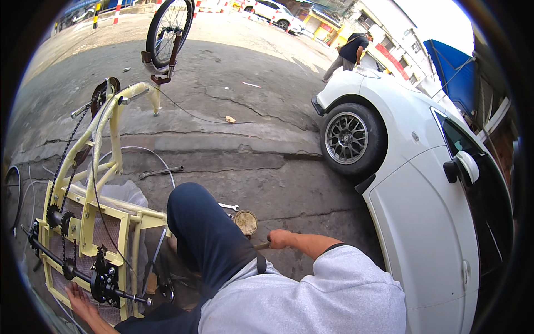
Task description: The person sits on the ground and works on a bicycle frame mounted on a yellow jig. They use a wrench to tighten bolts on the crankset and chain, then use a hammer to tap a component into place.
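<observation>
To my left a cream-yellow tricycle frame [96, 129] lies upside down on the ground. A black rear axle [81, 275] crosses it, with sprockets and a drive chain [62, 167] running up to the pedal crank. My left hand [81, 299] is open, palm up, beside the frame's platform just below the axle. A black brake assembly [105, 279] sits on the axle to the right of that hand. My right hand [279, 239] is closed around a wooden handle [262, 246]; my leg and shirt hide its far end. Whether a hammer head is on it, I cannot tell.
A round tin [246, 222] and an open-end wrench [229, 206] lie by my knee. Another wrench [162, 171] and loose cables lie farther out. A front wheel [170, 33] stands up ahead. On the right is a parked white car [421, 208]; a person [350, 54] bends beyond it.
</observation>
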Demonstrator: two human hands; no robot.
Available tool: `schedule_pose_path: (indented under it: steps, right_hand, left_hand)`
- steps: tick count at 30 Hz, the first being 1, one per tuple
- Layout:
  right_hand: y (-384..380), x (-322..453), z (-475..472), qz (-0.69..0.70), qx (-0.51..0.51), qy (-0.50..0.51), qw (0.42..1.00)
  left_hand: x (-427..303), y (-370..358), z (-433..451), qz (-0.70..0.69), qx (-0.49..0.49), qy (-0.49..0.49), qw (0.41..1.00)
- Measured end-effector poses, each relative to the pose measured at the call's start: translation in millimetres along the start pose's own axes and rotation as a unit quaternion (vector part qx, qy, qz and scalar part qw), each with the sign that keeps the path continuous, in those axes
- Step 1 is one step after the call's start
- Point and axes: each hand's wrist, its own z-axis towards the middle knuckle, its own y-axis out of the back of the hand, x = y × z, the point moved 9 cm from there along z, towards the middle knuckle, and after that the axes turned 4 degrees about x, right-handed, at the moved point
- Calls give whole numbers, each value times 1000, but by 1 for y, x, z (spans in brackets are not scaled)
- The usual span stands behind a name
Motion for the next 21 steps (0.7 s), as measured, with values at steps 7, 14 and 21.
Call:
schedule_pose_path:
  steps: [7, 14, 21]
  right_hand:
    - [10, -2, 17, 0, 31, -6, 1000]
    - [-27, -26, -4, 97, -10, 27, 995]
    - [-94, -54, -41, 280, -95, -16, 955]
  left_hand:
    - [37, 12, 35, -68, -13, 89, 994]
    - [51, -23, 58, -1, 166, 65, 984]
    - [46, -32, 25, 43, 190, 87, 977]
